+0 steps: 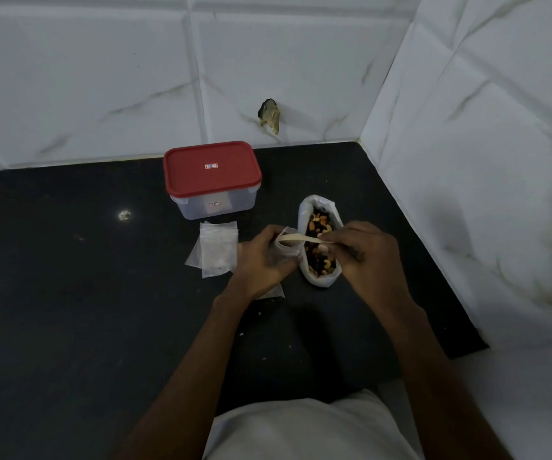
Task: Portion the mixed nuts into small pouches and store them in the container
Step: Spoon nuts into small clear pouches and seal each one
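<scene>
Mixed nuts (318,227) in an open white bag (321,281) on the dark counter (68,293), right of centre near the wall corner. The bag's long axis runs away from the person, mouth upward. We see the left hand (264,260) curled round a small pouch (284,252) just beside the bag's left edge. The pouch's lower end shows below the wrist, and its middle is hidden by the fingers. The right hand (367,254) pinches what appears to be a pale spoon (296,240), lying crosswise over the nuts with its tip at the pouch mouth. This hand covers the bag's right rim. Left of the hands lie spare pouches (216,249), overlapping and flat. Behind them stands the container (214,204), its red lid (211,169) on. A chipped spot (269,116) marks the tiled wall (101,78).
</scene>
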Demonstrator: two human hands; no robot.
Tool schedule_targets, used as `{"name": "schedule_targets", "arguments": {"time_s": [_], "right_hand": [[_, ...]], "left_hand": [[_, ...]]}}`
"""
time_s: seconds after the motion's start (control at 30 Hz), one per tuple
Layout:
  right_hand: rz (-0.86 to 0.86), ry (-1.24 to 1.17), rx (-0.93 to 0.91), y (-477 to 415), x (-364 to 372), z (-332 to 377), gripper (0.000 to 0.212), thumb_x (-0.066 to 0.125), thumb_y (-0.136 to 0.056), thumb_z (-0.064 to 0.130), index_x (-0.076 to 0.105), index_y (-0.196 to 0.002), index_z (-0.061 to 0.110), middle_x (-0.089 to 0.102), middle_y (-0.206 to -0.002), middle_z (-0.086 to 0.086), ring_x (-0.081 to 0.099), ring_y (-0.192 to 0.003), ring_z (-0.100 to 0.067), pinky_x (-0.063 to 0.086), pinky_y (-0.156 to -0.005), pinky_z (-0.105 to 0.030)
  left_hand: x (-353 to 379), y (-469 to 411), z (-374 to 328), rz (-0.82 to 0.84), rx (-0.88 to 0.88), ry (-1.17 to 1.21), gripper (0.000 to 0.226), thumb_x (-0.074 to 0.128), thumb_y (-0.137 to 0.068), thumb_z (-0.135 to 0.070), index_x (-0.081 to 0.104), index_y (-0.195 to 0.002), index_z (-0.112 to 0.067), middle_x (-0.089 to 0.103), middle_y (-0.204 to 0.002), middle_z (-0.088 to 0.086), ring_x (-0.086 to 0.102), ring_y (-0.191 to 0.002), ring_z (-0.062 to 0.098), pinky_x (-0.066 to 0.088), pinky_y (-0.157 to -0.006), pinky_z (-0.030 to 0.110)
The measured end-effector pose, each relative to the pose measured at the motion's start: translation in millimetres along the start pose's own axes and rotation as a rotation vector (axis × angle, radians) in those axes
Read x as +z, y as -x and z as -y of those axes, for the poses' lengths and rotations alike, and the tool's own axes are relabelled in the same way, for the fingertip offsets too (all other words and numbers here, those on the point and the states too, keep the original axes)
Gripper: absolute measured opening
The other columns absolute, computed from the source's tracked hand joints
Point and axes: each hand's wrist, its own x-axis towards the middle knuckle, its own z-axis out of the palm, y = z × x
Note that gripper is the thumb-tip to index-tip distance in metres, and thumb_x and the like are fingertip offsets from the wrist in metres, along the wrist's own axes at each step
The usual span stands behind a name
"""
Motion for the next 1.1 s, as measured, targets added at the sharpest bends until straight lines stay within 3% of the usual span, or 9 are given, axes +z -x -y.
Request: {"name": "schedule_targets", "arguments": {"time_s": [0.13,0.23,0.3,0.5,0.63,0.77,0.87,1.0,1.1], "right_hand": [[-0.016,-0.107,0.116,2,3,0,0.017,0.076,-0.082,0.008,0.077,-0.096,0.017,0.071,-0.088,0.004,0.066,-0.083,-0.010,0.056,-0.074,-0.034],[-0.067,-0.238,0.313,4,-1,0,0.012,0.073,-0.086,0.014,0.074,-0.097,0.020,0.070,-0.088,0.008,0.066,-0.084,-0.001,0.052,-0.074,-0.015],[-0.050,-0.306,0.441,4,-2,-3,0.007,0.068,-0.090,0.016,0.072,-0.095,0.019,0.071,-0.083,0.007,0.066,-0.078,0.002,0.050,-0.069,-0.010],[-0.170,-0.598,0.701,8,-3,-14,0.011,0.059,-0.095,0.010,0.070,-0.097,0.008,0.072,-0.075,-0.005,0.068,-0.066,-0.008,0.056,-0.066,-0.020],[-0.155,-0.358,0.800,10,-7,-43,0.011,0.059,-0.095,0.018,0.069,-0.092,0.015,0.071,-0.075,-0.002,0.068,-0.072,-0.014,0.057,-0.077,-0.035],[-0.028,-0.059,0.742,4,-10,-57,0.009,0.056,-0.097,0.018,0.065,-0.094,0.016,0.067,-0.079,-0.001,0.065,-0.077,-0.016,0.053,-0.078,-0.037],[0.082,0.120,0.648,-6,-7,-63,0.009,0.056,-0.096,0.020,0.063,-0.092,0.016,0.065,-0.081,-0.004,0.061,-0.073,-0.016,0.053,-0.072,-0.036],[0.206,0.201,0.585,-18,-3,-66,0.009,0.054,-0.097,0.018,0.062,-0.092,0.017,0.062,-0.081,0.000,0.056,-0.070,-0.008,0.042,-0.060,-0.022],[0.257,0.154,0.650,-28,-6,-71,0.012,0.055,-0.096,0.017,0.065,-0.092,0.016,0.065,-0.081,-0.002,0.061,-0.075,-0.014,0.048,-0.067,-0.029]], "left_hand": [[-1,1,0,-0.001,-0.001,0.015,0.042,0.076,-0.080,-0.033,0.058,-0.118,-0.029,0.065,-0.113,-0.013,0.060,-0.110,0.002,0.048,-0.100,0.042],[-2,2,-1,0.015,0.004,0.044,0.045,0.077,-0.082,-0.025,0.058,-0.122,-0.022,0.064,-0.116,-0.010,0.058,-0.111,-0.001,0.047,-0.095,0.023],[-3,2,-2,0.023,-0.007,0.064,0.046,0.077,-0.082,-0.022,0.057,-0.123,-0.020,0.064,-0.117,-0.010,0.058,-0.111,-0.002,0.046,-0.092,0.017],[-2,2,3,0.083,-0.032,-0.049,0.043,0.070,-0.074,-0.049,0.056,-0.113,-0.037,0.064,-0.110,-0.014,0.059,-0.107,0.004,0.047,-0.099,0.045],[-2,0,5,0.222,-0.071,-0.236,0.049,0.067,-0.072,-0.055,0.051,-0.116,-0.040,0.059,-0.111,-0.016,0.055,-0.109,0.008,0.040,-0.103,0.047],[4,1,1,0.315,-0.003,-0.430,0.051,0.072,-0.079,-0.046,0.050,-0.123,-0.033,0.054,-0.116,-0.012,0.048,-0.116,0.011,0.025,-0.103,0.036],[9,0,-1,0.352,0.015,-0.513,0.053,0.072,-0.078,-0.048,0.051,-0.124,-0.031,0.056,-0.122,-0.007,0.046,-0.120,0.014,0.021,-0.102,0.037],[12,2,1,0.354,0.021,-0.545,0.056,0.071,-0.079,-0.047,0.051,-0.128,-0.029,0.056,-0.131,-0.003,0.040,-0.130,0.017,0.018,-0.104,0.036],[11,3,5,0.343,0.005,-0.540,0.058,0.071,-0.078,-0.049,0.050,-0.129,-0.030,0.055,-0.131,-0.004,0.042,-0.128,0.015,0.019,-0.107,0.038]]}}
